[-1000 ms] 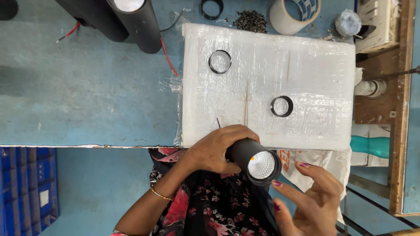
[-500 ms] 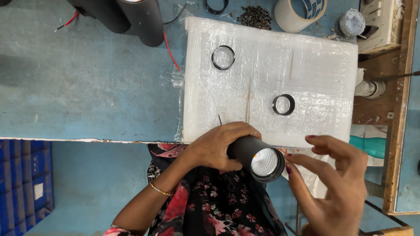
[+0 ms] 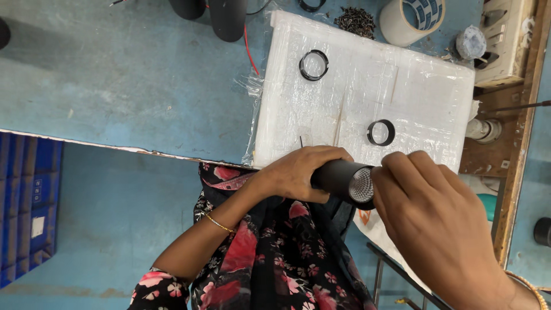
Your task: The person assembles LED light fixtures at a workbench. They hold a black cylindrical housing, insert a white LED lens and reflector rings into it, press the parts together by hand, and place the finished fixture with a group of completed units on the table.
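At the far left, below the table edge, stands a blue plastic crate. The blue worktable fills the upper left of the view, and two black cylinders stand at its far edge with a red wire running from them toward the white foam board, which is wrapped in clear film and lies on the table's right part.

The left hand, a thin gold bangle on its wrist, is closed around the rear of a black cylindrical lamp housing, fingers wrapped over the top and thumb beneath. The housing lies almost level just off the near edge of the foam board, above the person's floral-print lap, with its open end and pale textured reflector facing right.

On the foam board one black ring rests near the far left corner and a second black ring lies nearer the housing, just beyond its front end.

The right hand is at the housing's open end, fingers curled and fingertips touching the rim; whether it pinches anything small cannot be told.

Beyond the board's far edge lie a heap of dark screws and a roll of tape. To the board's right sits a cream switch box.
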Available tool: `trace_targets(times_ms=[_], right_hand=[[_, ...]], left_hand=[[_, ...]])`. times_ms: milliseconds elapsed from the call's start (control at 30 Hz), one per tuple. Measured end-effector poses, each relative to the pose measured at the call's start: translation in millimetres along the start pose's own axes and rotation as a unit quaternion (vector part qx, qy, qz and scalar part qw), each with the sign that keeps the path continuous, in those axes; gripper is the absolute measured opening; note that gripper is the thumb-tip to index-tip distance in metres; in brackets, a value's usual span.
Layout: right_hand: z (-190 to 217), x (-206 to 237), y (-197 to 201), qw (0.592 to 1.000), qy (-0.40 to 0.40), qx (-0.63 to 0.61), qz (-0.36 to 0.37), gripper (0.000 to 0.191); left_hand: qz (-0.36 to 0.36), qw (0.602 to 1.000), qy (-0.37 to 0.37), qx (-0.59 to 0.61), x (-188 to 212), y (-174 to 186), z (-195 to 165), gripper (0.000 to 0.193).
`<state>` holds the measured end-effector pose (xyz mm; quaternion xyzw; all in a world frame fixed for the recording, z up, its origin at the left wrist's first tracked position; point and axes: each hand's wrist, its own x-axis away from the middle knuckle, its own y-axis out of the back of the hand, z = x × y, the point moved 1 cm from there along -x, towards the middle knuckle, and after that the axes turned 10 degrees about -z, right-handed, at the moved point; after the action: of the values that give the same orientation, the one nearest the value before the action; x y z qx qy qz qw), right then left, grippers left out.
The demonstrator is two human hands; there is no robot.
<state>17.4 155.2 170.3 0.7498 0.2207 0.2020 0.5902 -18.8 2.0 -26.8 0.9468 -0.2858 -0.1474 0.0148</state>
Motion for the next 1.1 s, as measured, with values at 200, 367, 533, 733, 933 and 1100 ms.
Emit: trace_targets(times_ms=[200,367,533,733,933,1100], right_hand=[[-10,0,-5,0.987,-0.004,-0.16,-0.036,0.023],[-42,28,-13,0.937,-0.145,-0.309,-0.069,0.019],[-73,66,-23,0.925,-0.229,-0.298,-0.055,0.015],[-59,80,-45,0.937,-0.249,-0.243,0.043,0.017],[-38,69,-23,0.903,-0.375,-0.195,0.079,0.031],[-16,43,-3,0.952,-0.1,-0.25,-0.146,0.027]], left_hand=[[-0.004,1.0,-0.022,-0.009,-2,0,0,0.064],[-0.01,1.0,-0.021,0.002,-2,-1,2,0.063],[-0.015,0.999,-0.032,-0.007,-2,-3,5,0.064],[-0.011,0.999,-0.029,-0.007,0,-3,9,0.067],[-0.012,0.999,-0.033,-0.006,1,-1,10,0.069],[-0.003,1.0,-0.012,-0.007,3,1,9,0.068]])
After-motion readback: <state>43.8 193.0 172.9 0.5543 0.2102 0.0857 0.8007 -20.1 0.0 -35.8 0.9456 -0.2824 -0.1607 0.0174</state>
